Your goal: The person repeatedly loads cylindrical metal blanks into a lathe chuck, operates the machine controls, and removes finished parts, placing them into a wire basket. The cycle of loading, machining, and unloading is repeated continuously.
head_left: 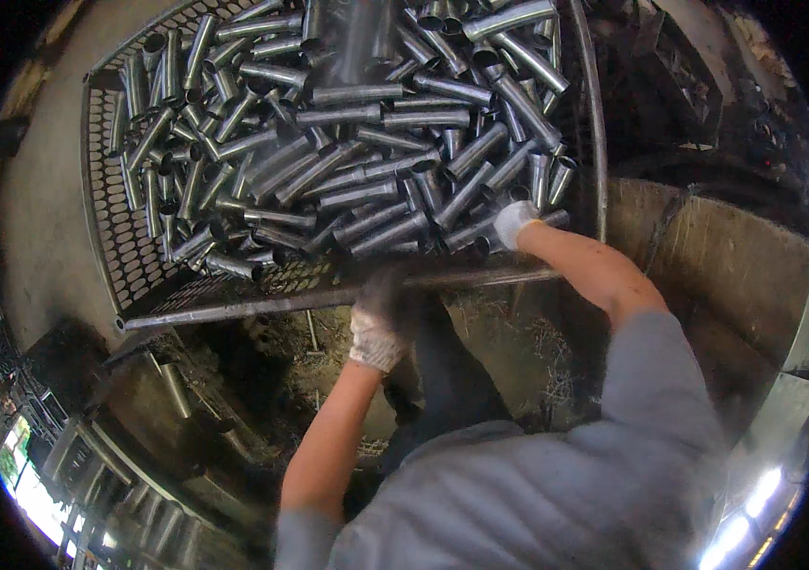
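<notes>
Metal tubes (423, 120) are heaped in a mesh-sided basket (119, 209), whose far side is cut off by the upper edge. A patch at the top middle of the heap is smeared by blur. The fingers of the left hand (381, 309) are lost in dark blur at the basket's front rail (224, 311); whether they are closed on anything cannot be told. The fingers of the right hand (516, 224), in a white glove, are mostly hidden among tubes near the right front corner, so its grip cannot be told either. The right arm is stretched forward and inward from a grey sleeve (656, 370); the left forearm is angled up from the lower edge.
</notes>
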Demonstrator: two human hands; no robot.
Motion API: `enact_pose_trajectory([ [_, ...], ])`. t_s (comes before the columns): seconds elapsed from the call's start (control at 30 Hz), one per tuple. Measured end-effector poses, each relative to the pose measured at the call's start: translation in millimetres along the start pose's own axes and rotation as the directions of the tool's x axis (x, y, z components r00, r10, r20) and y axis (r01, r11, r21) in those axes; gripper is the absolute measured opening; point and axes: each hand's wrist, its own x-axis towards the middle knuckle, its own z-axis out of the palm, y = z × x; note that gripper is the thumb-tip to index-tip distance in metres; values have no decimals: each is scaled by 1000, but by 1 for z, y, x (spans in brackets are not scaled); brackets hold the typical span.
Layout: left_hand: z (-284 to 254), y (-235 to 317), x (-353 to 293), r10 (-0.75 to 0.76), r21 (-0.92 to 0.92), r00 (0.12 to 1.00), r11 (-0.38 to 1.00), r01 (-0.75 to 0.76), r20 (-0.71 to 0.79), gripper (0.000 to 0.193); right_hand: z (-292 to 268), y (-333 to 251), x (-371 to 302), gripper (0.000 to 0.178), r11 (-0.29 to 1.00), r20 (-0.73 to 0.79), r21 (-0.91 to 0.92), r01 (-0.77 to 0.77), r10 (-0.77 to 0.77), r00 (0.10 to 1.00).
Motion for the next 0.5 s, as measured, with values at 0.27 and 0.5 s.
enact_pose_trajectory([
  [0.27, 7, 36, 112, 382, 155, 920, 907, -392, 90, 50, -48, 66, -143, 41, -131, -501, 865, 484, -220, 837],
  [0.5, -125, 7, -4, -390, -183, 903, 889, 420, 180, 88, 31, -42, 62, 22, 924, -63, -205, 323, -342, 938],
])
